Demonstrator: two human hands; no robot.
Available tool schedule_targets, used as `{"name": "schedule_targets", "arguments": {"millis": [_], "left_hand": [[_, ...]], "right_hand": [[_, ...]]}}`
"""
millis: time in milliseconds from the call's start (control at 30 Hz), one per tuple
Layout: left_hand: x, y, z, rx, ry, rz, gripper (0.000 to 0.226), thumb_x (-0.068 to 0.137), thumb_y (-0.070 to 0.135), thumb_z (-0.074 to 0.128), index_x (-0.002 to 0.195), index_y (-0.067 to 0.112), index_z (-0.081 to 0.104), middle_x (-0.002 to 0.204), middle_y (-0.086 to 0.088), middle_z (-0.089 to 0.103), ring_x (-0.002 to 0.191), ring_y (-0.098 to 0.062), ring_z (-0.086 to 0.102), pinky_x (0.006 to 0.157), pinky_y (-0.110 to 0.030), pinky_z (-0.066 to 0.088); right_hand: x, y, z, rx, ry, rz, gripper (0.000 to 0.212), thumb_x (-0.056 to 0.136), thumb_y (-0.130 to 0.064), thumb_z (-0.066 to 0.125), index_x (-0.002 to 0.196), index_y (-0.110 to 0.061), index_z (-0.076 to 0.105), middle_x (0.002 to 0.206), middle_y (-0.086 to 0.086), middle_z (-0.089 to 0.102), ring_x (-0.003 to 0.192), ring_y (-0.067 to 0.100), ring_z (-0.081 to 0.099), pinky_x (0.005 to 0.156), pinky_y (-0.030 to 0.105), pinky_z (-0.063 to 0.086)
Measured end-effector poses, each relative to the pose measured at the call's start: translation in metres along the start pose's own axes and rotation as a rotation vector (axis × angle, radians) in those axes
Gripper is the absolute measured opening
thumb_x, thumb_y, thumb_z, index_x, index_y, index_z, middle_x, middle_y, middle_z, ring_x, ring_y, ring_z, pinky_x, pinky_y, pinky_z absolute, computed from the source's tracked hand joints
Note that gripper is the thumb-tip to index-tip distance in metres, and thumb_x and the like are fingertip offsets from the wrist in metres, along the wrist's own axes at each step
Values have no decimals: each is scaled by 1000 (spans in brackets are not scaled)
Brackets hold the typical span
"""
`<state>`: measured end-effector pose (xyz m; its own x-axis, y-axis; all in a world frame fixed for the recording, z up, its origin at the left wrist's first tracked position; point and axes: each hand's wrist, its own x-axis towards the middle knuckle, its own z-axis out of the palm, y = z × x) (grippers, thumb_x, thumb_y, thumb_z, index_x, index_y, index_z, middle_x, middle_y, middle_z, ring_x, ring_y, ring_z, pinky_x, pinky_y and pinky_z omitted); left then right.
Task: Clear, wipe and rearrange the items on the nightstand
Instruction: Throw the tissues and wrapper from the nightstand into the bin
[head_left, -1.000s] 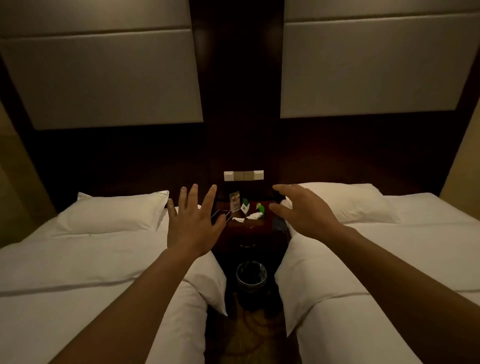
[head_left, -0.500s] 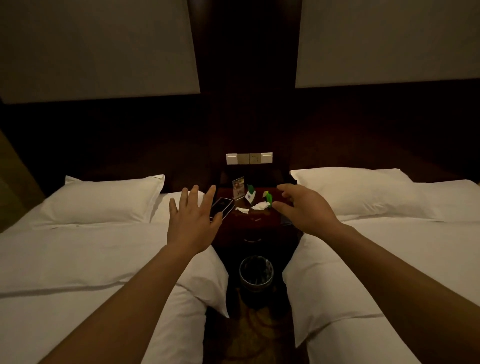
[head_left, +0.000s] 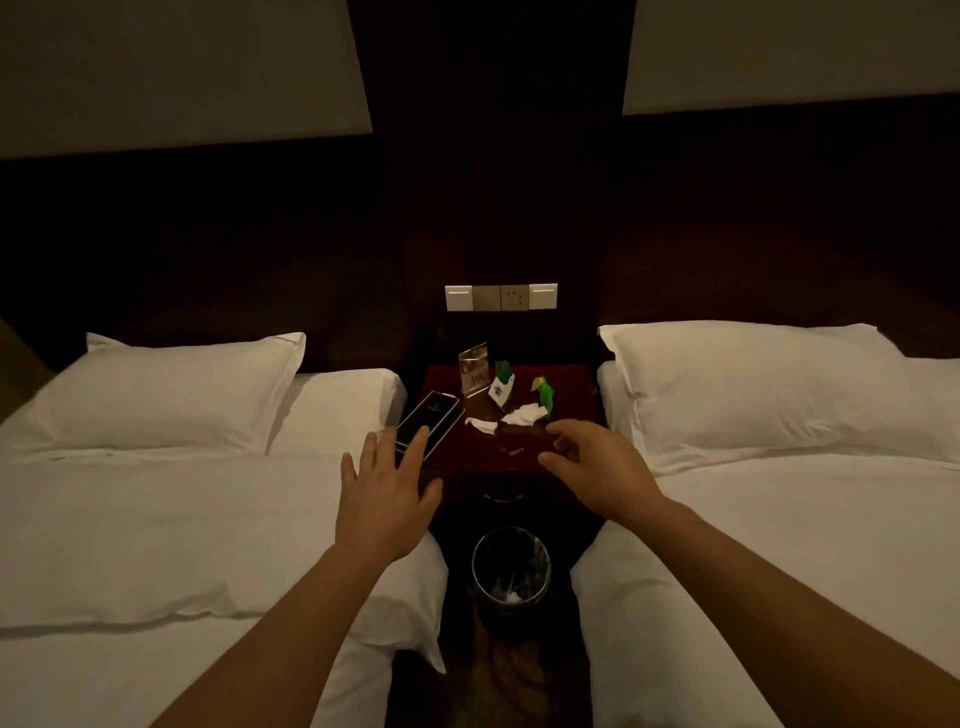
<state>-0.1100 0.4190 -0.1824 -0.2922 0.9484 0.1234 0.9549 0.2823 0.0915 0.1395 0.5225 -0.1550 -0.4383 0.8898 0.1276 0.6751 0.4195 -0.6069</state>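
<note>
White tissues (head_left: 524, 414) first: right hand (head_left: 597, 467), loosely curled, empty, should pinch them. Left hand (head_left: 382, 499), spread wide, can lift the phone (head_left: 430, 422)

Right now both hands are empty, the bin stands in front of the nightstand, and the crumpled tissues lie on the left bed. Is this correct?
Not quite: the head view shows the crumpled tissues on the nightstand, not on the left bed. The rest holds.

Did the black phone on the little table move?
No. The phone still lies at the nightstand's left edge, left of the sign stand, just as before.
</note>
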Motion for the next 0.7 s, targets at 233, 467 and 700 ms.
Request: {"name": "schedule_targets", "arguments": {"millis": [233, 467, 700], "left_hand": [[112, -25, 71, -40, -75, 56, 69, 98, 56, 33, 158, 32, 10, 165, -10, 20, 153, -32, 9, 121, -57, 11], [258, -64, 180, -53, -203, 122, 71, 96, 55, 40, 158, 27, 20, 161, -14, 27, 151, -35, 18, 120, -59, 18], [350, -86, 305, -4, -337, 172, 72, 95, 55, 40, 158, 29, 16, 163, -13, 22, 152, -36, 11, 119, -64, 13]], "right_hand": [[88, 47, 60, -14, -64, 112, 47, 88, -44, 64, 131, -26, 56, 112, -5, 67, 95, 11, 62, 82, 28, 51], [212, 91, 148, 22, -94, 275, 39, 91, -37, 62, 127, -23, 58, 102, -7, 64, 88, 10, 61, 82, 30, 52], [287, 155, 247, 111, -127, 410, 23, 90, -32, 62, 113, -26, 64, 88, -10, 66, 78, 5, 60, 66, 20, 46]]}}
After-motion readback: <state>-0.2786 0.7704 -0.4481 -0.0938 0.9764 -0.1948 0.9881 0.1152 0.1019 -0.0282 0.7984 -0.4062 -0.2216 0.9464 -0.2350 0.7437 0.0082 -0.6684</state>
